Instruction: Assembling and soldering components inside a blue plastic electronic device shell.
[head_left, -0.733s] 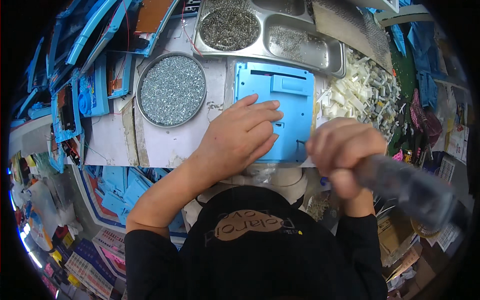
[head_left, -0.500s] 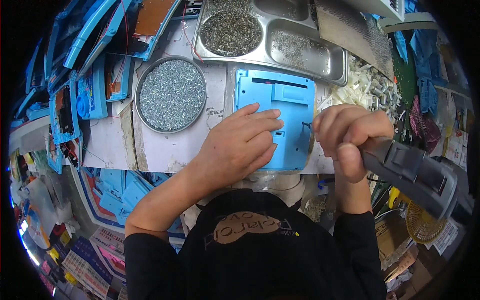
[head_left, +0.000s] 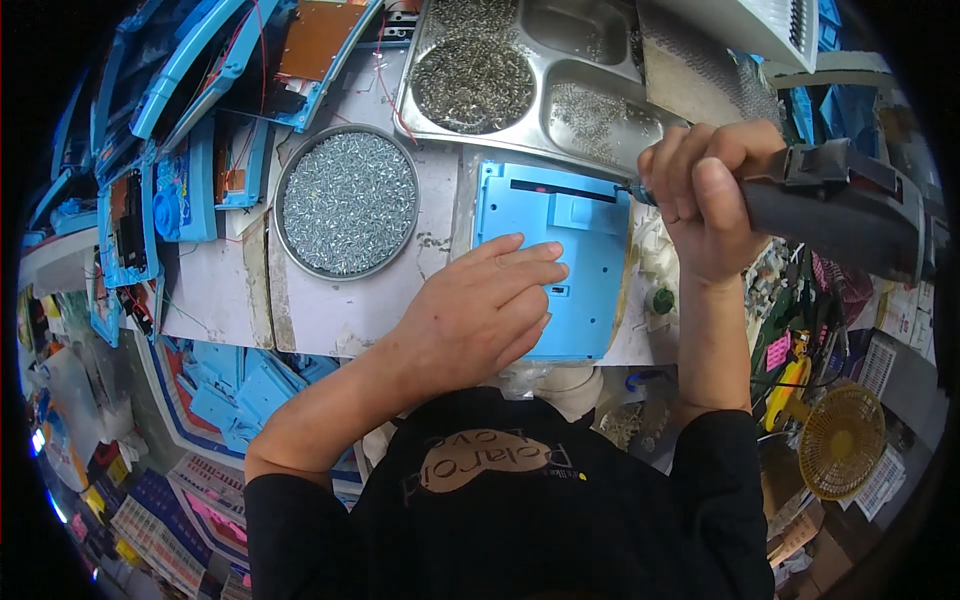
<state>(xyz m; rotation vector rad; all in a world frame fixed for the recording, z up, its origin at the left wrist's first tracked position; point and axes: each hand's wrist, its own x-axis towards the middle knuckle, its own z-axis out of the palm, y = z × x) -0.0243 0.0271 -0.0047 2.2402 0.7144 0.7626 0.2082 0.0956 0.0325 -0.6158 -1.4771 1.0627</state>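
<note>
A light blue plastic housing (head_left: 575,280) lies flat on the bench in front of me. My left hand (head_left: 485,310) rests across its left half, fingers stretched out and pressing on it. Closed around a dark grey power screwdriver (head_left: 840,215) is my right hand (head_left: 710,190), with the tool held nearly level. The bit's tip reaches the housing's upper right corner, where a screw hole would be hidden under it. Several small dark holes show along the housing's right side.
Left of the housing stands a round dish of silver screws (head_left: 347,200). Beyond it sits a metal compartment tray (head_left: 540,140) with small hardware. Blue casings with red wires (head_left: 185,180) crowd the left; white plastic parts (head_left: 660,250) lie at the right. A yellow fan (head_left: 842,440) stands lower right.
My right hand has moved the power screwdriver away from me, from the housing's right middle to its upper right corner. My left hand stays on the housing.
</note>
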